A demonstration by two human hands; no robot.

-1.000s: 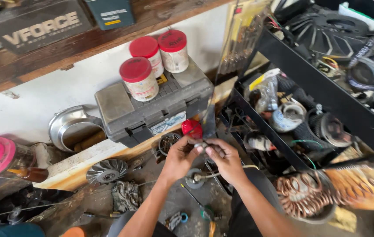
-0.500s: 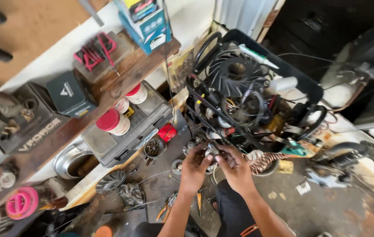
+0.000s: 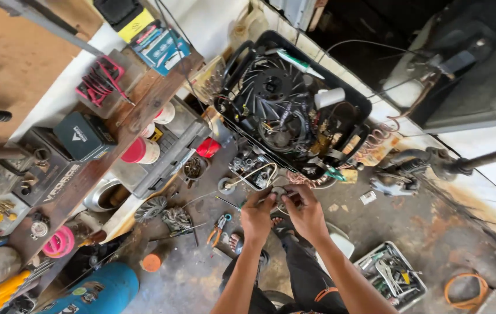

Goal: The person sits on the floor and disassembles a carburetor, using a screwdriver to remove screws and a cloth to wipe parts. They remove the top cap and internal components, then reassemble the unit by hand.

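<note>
My left hand (image 3: 258,216) and my right hand (image 3: 305,211) are raised close together over the workshop floor. Both pinch a small round metal part (image 3: 278,193) between their fingertips. A thin wire (image 3: 247,174) curves up and left from it. Just beyond the hands stands a black crate (image 3: 364,108) packed with a black fan, cables and parts. My feet and dark trousers show below the hands.
A grey toolbox (image 3: 169,152) with red-lidded white jars (image 3: 141,150) sits left, under a wooden shelf (image 3: 85,180). Pliers (image 3: 219,227), metal fan wheels (image 3: 150,209) and a red cap (image 3: 208,147) lie on the floor. A tray of tools (image 3: 392,277) is lower right, a blue cylinder (image 3: 104,289) lower left.
The view has swung and pulled back from the toolbox toward the crate and floor. My hands stay together on the small part, now held higher in front of me.
</note>
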